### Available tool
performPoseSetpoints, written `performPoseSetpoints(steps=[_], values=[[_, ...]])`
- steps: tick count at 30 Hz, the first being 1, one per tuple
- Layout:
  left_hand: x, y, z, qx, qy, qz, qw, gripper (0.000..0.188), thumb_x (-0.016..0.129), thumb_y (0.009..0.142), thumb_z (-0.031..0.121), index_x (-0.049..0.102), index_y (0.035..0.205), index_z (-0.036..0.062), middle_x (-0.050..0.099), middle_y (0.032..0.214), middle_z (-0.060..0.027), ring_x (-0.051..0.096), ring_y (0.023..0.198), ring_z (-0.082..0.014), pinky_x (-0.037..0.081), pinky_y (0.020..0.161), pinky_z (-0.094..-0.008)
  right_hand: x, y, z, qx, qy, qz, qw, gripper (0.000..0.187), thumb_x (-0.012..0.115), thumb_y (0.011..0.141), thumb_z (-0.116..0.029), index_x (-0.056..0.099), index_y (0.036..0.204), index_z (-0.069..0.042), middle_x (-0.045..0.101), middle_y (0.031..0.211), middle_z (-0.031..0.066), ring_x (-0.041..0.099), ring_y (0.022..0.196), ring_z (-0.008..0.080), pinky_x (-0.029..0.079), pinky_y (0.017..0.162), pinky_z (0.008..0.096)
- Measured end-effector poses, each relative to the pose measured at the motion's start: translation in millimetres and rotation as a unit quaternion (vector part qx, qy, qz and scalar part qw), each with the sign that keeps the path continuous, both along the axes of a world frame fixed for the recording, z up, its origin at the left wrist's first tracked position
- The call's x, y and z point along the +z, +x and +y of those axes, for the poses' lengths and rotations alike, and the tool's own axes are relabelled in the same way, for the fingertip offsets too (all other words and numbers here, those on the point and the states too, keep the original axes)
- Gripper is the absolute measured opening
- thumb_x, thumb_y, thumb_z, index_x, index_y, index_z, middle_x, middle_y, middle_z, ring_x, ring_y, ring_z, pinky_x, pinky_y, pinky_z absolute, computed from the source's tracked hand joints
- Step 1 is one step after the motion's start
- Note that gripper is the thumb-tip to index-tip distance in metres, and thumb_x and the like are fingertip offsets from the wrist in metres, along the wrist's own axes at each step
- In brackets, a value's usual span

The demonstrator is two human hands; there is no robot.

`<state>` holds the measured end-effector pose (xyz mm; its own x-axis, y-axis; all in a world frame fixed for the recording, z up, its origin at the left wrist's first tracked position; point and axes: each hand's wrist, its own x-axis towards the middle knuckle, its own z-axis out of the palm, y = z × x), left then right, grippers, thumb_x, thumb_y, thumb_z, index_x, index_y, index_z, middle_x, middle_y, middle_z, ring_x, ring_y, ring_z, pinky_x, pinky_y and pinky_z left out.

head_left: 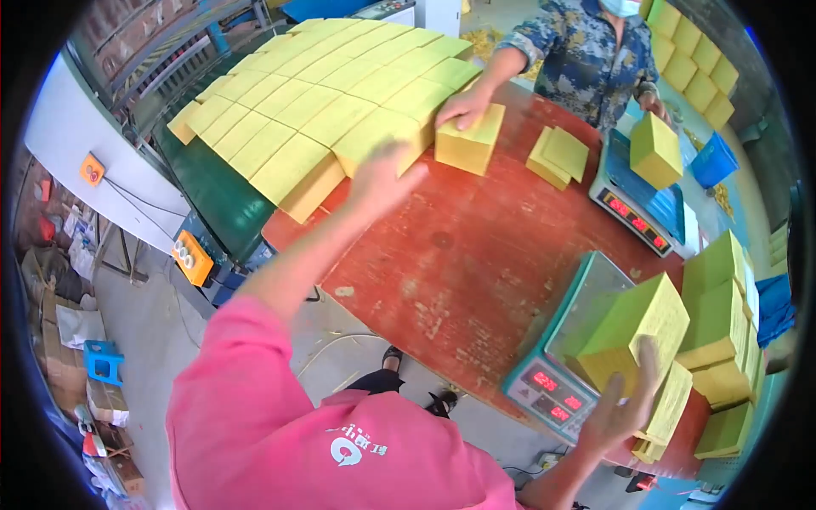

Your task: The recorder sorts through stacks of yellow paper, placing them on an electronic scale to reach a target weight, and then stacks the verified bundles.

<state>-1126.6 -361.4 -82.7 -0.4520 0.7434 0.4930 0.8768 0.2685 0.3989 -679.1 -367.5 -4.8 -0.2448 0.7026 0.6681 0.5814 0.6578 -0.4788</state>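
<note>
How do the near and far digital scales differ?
The near scale has teal casing; the far scale, whitish. The near pan is pale, the far pan blue. The near one is by the wearer's right hand, the far one by a co-worker's left hand. Both show red digits, with a yellow block on or above each.

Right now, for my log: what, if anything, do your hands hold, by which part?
Left hand: nothing visibly held. Right hand: open beside the yellow block on the near scale; grip unclear.
</note>
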Motion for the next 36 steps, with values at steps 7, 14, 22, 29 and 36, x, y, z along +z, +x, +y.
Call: performPoseSetpoints(steps=[7,14,22,29,36], values=[[-8.6,-112.0,51.8,0.062,-0.314,0.088,0.943,0.102,0.065,0.073,0.065,0.034,0.144,-0.0015,0.031,0.152,-0.0224,0.024,0.143,-0.0347,0.021,0.116,-0.0458,-50.2,-146.4,-23.7,0.261,-0.22,0.013,0.94,0.034,0.063,0.072,0.008,0.065,0.105,0.0,0.064,0.112,0.0166,0.061,0.106,0.0331,0.048,0.093,0.0391],[-25.9,-95.5,1.3,-0.312,-0.203,0.084,0.924,0.088,0.073,0.07,0.038,0.039,0.142,0.0021,0.036,0.147,-0.0233,0.033,0.138,-0.0385,0.029,0.114,-0.0467,-47.5,-177.8,-8.4,0.288,-0.241,0.012,0.927,0.032,0.062,0.078,0.002,0.064,0.11,0.0,0.062,0.117,0.0194,0.061,0.109,0.0346,0.048,0.094,0.039],[15.0,19.7,-124.0,-0.434,-0.202,0.102,0.872,0.072,0.074,0.07,0.019,0.048,0.137,0.0094,0.038,0.148,-0.0161,0.035,0.138,-0.0313,0.024,0.114,-0.0533,-106.2,-209.1,29.5,0.315,-0.411,-0.014,0.856,0.049,0.063,0.087,-0.022,0.052,0.128,0.003,0.06,0.121,0.0237,0.059,0.113,0.0377,0.046,0.096,0.0392],[-74.7,103.2,-243.7,0.079,0.05,-0.715,0.693,0.07,0.058,0.093,0.038,0.027,0.15,0.0121,0.041,0.145,-0.0137,0.047,0.125,-0.0254,0.033,0.108,-0.0455,-115.9,-170.3,-37.4,0.302,-0.412,-0.094,0.854,0.055,0.062,0.087,-0.03,0.049,0.131,0.001,0.06,0.119,0.0237,0.06,0.108,0.0381,0.048,0.091,0.0417],[-62.2,186.5,-223.3,0.078,0.146,-0.794,0.585,0.056,0.04,0.102,0.041,0.037,0.143,0.0036,0.049,0.139,-0.012,0.051,0.126,-0.0237,0.042,0.104,-0.0386,-121.9,-131.0,-63.8,0.317,-0.389,-0.077,0.862,0.054,0.065,0.085,-0.029,0.05,0.128,0.0,0.061,0.114,0.0225,0.062,0.102,0.0366,0.049,0.087,0.0423]])
